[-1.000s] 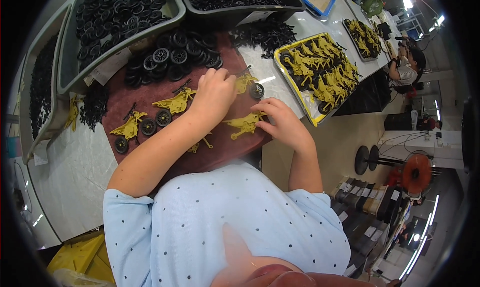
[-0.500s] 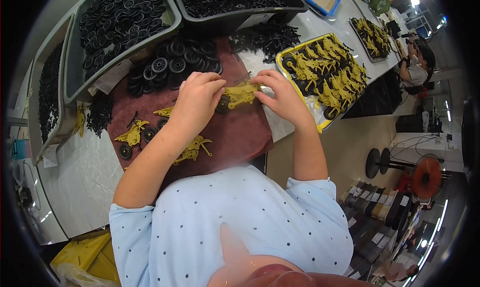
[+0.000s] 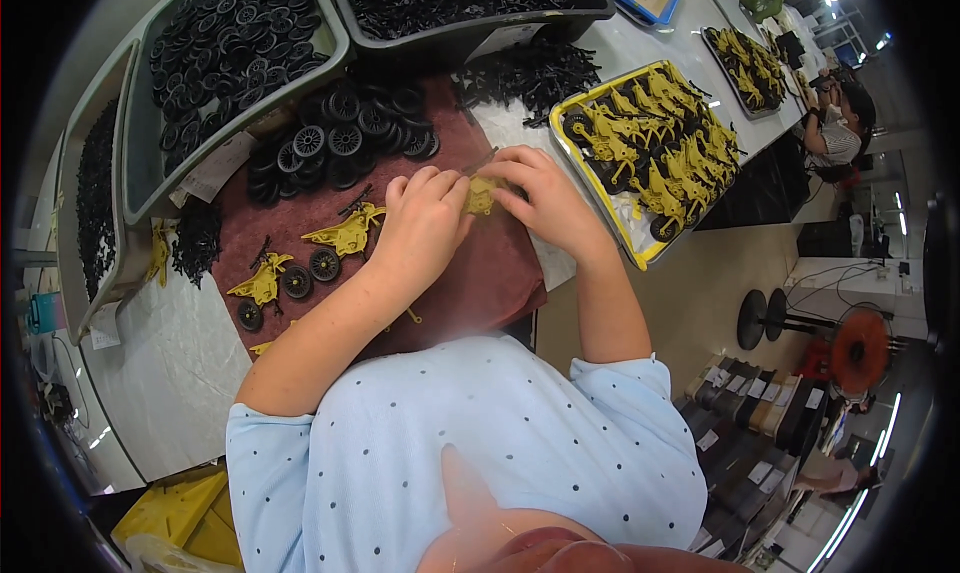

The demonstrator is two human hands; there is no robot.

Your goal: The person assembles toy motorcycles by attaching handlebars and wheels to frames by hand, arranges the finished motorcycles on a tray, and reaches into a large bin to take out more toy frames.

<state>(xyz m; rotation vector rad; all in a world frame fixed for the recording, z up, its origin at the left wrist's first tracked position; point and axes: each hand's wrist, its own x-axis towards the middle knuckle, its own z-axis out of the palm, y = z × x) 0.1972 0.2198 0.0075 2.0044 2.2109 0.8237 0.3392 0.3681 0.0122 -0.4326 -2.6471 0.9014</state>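
Two hands: left hand (image 3: pixel 425 218) and right hand (image 3: pixel 540 198) meet over the maroon cloth (image 3: pixel 480 283), fingers curled in, both pinching one small yellow toy frame (image 3: pixel 481 195) between them.
Frame position: held just above the cloth, between both sets of fingertips, partly hidden by them.
Doing it well: probably best to steady the frame with one hand and press parts on squarely.
Beside the left hand: yellow motorbikes (image 3: pixel 345 235) with black wheels lie on the cloth.
Beyond: loose black wheels (image 3: pixel 335 138) piled near a grey bin (image 3: pixel 335 48).
Right: yellow tray (image 3: pixel 600 208) of finished bikes on the counter (image 3: pixel 150 373).
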